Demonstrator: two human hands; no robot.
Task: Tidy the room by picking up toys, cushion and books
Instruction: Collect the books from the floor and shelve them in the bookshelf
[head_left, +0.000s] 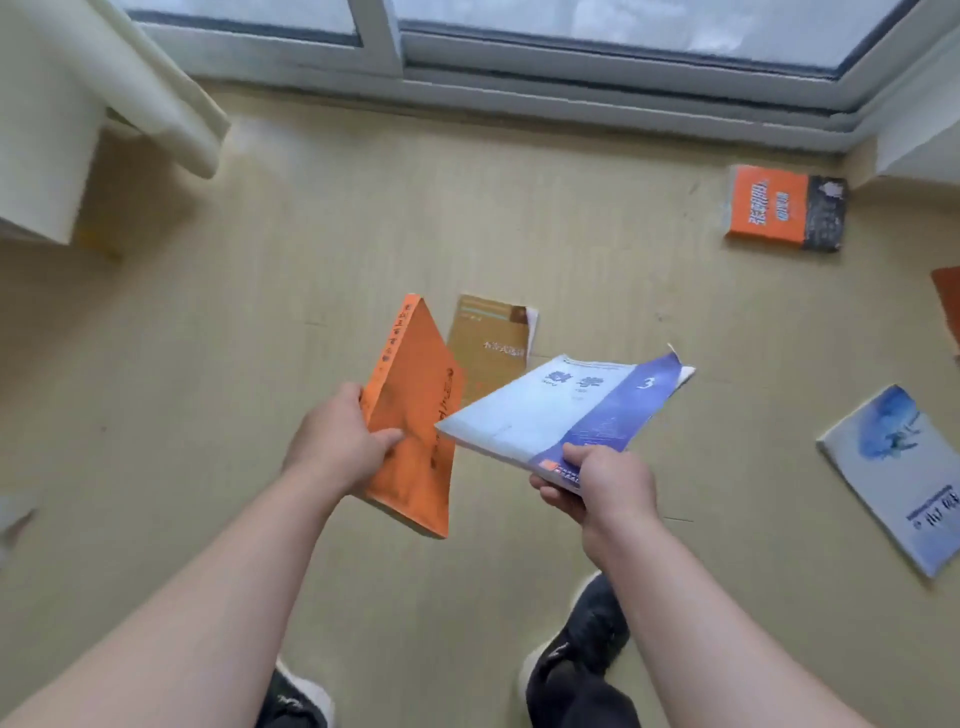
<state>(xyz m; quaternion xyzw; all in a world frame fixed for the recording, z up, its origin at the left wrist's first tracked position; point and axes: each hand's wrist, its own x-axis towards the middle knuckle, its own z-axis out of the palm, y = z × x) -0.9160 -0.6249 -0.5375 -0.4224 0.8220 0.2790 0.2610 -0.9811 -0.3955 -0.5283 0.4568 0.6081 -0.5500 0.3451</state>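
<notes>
My left hand (340, 441) grips an orange book (415, 410) by its spine edge and holds it tilted above the floor. My right hand (602, 486) pinches the near corner of a white and blue book (566, 410), thumb on top, held almost flat. The blue book's left edge overlaps the orange one. Under them a tan book (491, 340) lies on the floor. Farther off lie a thick orange and black book (787, 208) at the back right and a pale blue and white book (904, 473) at the right.
A sliding window frame (519, 67) runs along the far side of the yellowish floor. A cream curtain (156, 98) hangs at the back left beside white furniture (41, 156). An orange edge (948, 306) shows at the right border. My dark shoes (587, 639) stand below.
</notes>
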